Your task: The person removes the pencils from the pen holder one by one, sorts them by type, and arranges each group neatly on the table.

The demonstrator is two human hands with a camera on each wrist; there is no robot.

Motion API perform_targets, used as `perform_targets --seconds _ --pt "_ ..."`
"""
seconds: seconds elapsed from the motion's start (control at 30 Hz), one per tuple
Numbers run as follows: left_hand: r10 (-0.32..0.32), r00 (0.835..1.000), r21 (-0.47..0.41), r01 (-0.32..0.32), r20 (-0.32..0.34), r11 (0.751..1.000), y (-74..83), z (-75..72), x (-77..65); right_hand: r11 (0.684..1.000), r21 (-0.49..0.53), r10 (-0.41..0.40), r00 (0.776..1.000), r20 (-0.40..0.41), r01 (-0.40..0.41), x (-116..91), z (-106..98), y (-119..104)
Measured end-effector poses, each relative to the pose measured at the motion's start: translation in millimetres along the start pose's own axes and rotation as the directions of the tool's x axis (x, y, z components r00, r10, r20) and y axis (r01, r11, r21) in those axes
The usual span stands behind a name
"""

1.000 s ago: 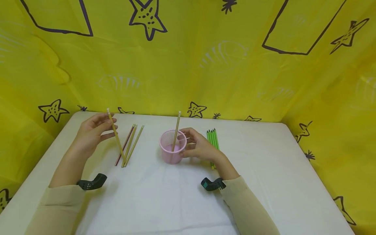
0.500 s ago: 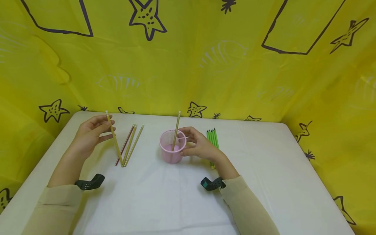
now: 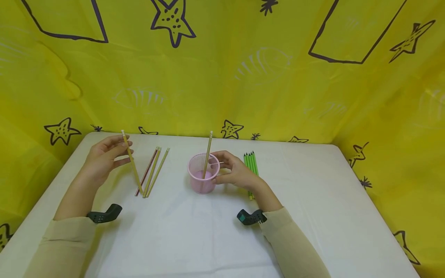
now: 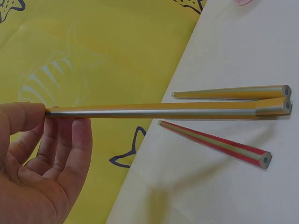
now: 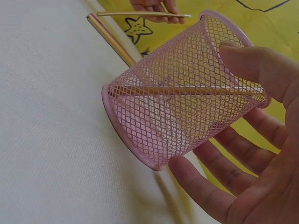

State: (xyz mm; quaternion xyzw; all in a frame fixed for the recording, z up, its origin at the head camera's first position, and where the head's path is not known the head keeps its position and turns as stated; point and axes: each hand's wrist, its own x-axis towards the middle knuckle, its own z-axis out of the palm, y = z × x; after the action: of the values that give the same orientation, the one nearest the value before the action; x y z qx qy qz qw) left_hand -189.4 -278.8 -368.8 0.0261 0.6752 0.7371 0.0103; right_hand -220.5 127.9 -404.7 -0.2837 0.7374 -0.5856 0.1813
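Observation:
My left hand pinches a yellow pencil near its white eraser end, thumb against fingers. The pencil slants down, its lower end overlapping the loose pencils in the head view. Three unsharpened pencils lie there: a red one and two yellow ones. My right hand grips the pink mesh pencil cup from the right side, thumb at the rim. One yellow pencil leans inside the cup, eraser end up. The cup stands upright on the white tabletop in the head view.
A row of several green pencils lies behind the right hand, dark tips pointing away. White cloth covers the table. A yellow patterned curtain rises along its back and sides. Each wrist wears a dark camera mount.
My left hand has drifted slightly left with the yellow pencil, whose lower end has shifted left toward the red pencil. The right hand and the cup hold nearly still.

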Motion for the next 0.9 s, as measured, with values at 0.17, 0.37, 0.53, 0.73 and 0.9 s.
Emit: perform_targets --seconds 0.17,0.37,0.53,0.73,0.9 --pt "-0.014 1.000 0.024 0.014 -0.002 1.000 2.4 -2.4 1.1 1.000 -0.005 0.002 1.000 0.000 -0.002 0 0 0" --pt "-0.045 0.999 0.126 0.046 -0.008 0.991 1.0 -5.7 3.3 1.000 0.002 -0.001 1.000 0.005 0.001 0 0 2" --pt "-0.059 0.998 0.258 0.061 -0.017 0.964 -2.8 -7.4 7.1 1.000 -0.003 0.002 1.000 0.004 -0.002 1 0 1" --pt "-0.075 0.997 0.369 0.080 -0.028 0.926 -4.6 -4.3 12.1 1.000 -0.001 -0.002 1.000 0.004 0.002 1 0 1" --pt "-0.112 0.993 0.416 0.113 -0.028 0.902 -9.1 -0.3 19.2 1.000 -0.001 -0.002 1.000 0.004 0.002 1 0 1"
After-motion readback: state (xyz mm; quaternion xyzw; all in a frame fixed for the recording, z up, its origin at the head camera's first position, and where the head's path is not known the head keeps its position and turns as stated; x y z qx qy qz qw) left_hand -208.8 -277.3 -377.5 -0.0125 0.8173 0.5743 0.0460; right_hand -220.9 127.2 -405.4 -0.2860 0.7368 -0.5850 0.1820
